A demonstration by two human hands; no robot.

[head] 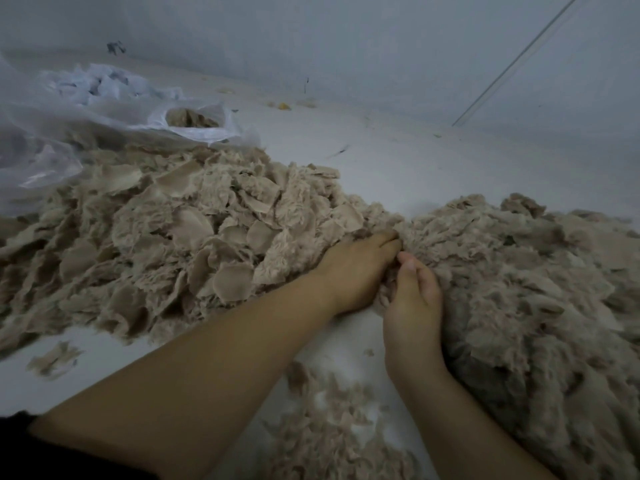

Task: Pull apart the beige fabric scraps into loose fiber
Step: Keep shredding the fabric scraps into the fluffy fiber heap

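Observation:
A big heap of beige furry fabric scraps [166,230] covers the left and middle of the white floor. To the right lies a mound of fluffy pulled-apart beige fiber [519,278]. Both hands meet where the two heaps join. My left hand [356,271] lies knuckles up, its fingers curled into a beige scrap [389,289]. Close beside it, my right hand [414,299] has its thumb on top and its fingers tucked into the same tuft. The fingertips of both hands are hidden in the fabric.
A clear plastic bag [197,126] holding more beige scraps lies at the back left, with crumpled plastic [38,157] beside it. Loose bits of fiber [332,427] lie on the floor between my forearms. A white wall [381,46] rises behind.

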